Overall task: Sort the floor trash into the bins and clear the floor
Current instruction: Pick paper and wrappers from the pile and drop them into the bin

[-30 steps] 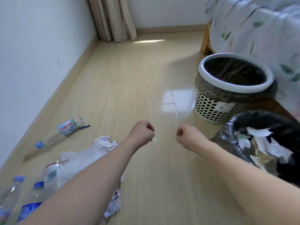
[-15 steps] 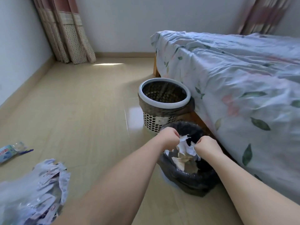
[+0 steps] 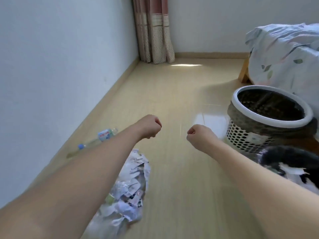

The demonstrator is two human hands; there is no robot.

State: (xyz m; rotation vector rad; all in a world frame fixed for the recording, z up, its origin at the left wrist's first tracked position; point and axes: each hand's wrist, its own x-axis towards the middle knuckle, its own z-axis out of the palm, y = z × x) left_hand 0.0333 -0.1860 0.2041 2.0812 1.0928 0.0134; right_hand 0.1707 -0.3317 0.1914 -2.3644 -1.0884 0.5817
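Observation:
My left hand point(image 3: 149, 126) and my right hand point(image 3: 198, 134) hang over the bare wooden floor, both curled into fists with nothing visible in them. A clear bag of crumpled paper scraps point(image 3: 128, 188) lies on the floor under my left forearm. A plastic water bottle point(image 3: 96, 139) with a blue cap lies by the left wall, partly hidden by my arm. A white perforated bin point(image 3: 264, 123) with a dark liner stands to the right. The black bin point(image 3: 291, 163) holding white paper scraps sits at the right edge, behind my right forearm.
A white wall with a wooden skirting runs along the left. Dotted curtains point(image 3: 155, 31) hang in the far corner. A bed point(image 3: 284, 54) with a leaf-print cover and a wooden leg stands at the right, close behind the bins.
Half a second ago both hands were over the black bin at the paper scraps. They have swung left over the open floor, and the view has turned left with them.

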